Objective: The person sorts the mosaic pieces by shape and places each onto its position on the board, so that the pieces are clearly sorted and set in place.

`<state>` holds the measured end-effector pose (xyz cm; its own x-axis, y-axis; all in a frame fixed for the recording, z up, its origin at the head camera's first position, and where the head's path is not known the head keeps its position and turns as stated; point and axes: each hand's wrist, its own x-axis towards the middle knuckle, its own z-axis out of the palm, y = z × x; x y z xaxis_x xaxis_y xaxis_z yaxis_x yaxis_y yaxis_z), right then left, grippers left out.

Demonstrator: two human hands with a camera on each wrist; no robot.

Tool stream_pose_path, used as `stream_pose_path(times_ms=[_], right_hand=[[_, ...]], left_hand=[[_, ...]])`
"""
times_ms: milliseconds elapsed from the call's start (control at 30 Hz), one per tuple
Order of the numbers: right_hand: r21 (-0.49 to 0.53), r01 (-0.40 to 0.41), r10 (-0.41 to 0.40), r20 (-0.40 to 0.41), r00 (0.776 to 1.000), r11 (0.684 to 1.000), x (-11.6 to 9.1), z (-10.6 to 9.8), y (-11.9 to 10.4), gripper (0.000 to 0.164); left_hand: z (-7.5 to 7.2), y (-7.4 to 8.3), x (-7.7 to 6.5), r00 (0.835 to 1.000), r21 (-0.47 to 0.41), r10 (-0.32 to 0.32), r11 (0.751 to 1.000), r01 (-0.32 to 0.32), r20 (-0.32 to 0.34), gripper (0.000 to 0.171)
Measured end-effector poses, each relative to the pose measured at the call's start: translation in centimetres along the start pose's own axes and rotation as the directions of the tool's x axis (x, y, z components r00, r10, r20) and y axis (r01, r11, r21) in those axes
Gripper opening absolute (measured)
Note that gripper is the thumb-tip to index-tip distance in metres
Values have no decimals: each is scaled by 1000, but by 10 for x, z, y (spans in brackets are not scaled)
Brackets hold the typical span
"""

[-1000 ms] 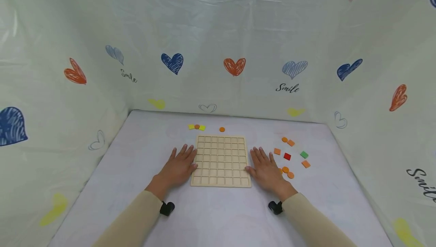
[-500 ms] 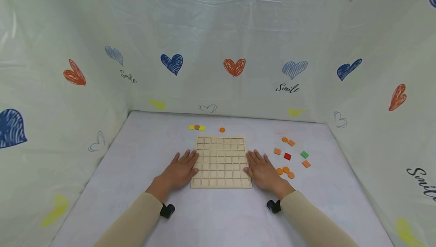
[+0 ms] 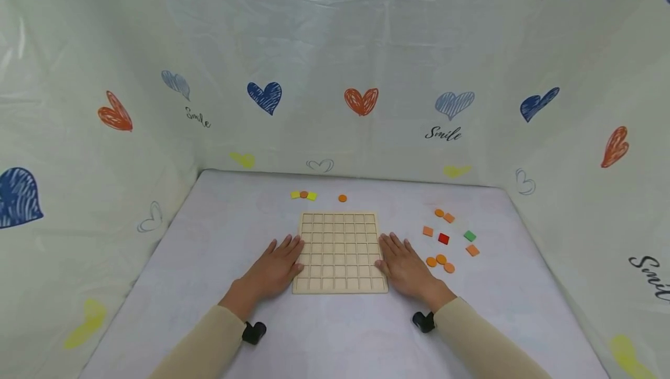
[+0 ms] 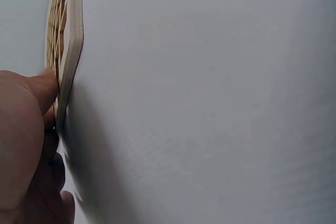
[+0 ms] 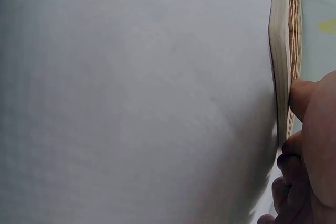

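Observation:
A square wooden grid board [image 3: 339, 251] lies flat on the table in the head view, its cells bare. My left hand [image 3: 272, 267] rests palm down at its left edge, fingers straight and pointing away. The left thumb [image 4: 46, 88] touches the board's rim in the left wrist view. At the opposite edge, my right hand [image 3: 405, 268] lies the same way, its index finger along the side. The right thumb [image 5: 303, 98] rests on the rim in the right wrist view. Undersides of both hands are partly hidden.
Orange discs [image 3: 441, 259], orange squares [image 3: 428, 231], a red square [image 3: 444, 239] and a green square [image 3: 470, 236] lie scattered right of the board. Behind it are yellow squares [image 3: 312, 196] and another orange disc [image 3: 342, 198]. A heart-printed curtain [image 3: 361, 47] surrounds the table.
The board has slid slightly toward me, with both hands at its sides. My right hand has come in from the right against the board's edge, uncovering an orange disc.

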<state>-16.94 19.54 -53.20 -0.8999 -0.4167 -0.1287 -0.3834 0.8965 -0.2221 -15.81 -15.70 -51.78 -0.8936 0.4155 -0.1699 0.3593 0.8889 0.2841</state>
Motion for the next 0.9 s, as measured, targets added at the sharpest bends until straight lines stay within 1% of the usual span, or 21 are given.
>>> stream_pose_path(times_ms=[67,300,433,567,667,800,900], right_hand=[[-4,3,-3,-1,1000,1000,-1,1,0,71],[1,22,-22,0,1000,1000,-4,2,-1,71],[-4,27,-27,6,1000,1000,-5,1,-1,71],[-9,26,-26,7,1000,1000,-5,-1,0,71],[-10,28,-28,6,1000,1000,-5,-1,1,71],[0,33,-33,9,999,999,-4,0,0,72],[-10,33,-33,2,999,999,-5,1,0,72]], left_hand=[[1,1,-3,1000,-12,4,1000,-4,-7,62],[9,0,-10,999,4,6,1000,-5,-32,61],[7,-1,-11,999,1,9,1000,-8,-42,61],[2,-4,-7,1000,16,1,1000,0,-17,65],[-2,-8,-5,1000,22,-3,1000,4,-5,71],[-3,-17,-3,1000,20,11,1000,-11,7,77],[-2,-22,-1,999,13,34,999,-34,24,77]])
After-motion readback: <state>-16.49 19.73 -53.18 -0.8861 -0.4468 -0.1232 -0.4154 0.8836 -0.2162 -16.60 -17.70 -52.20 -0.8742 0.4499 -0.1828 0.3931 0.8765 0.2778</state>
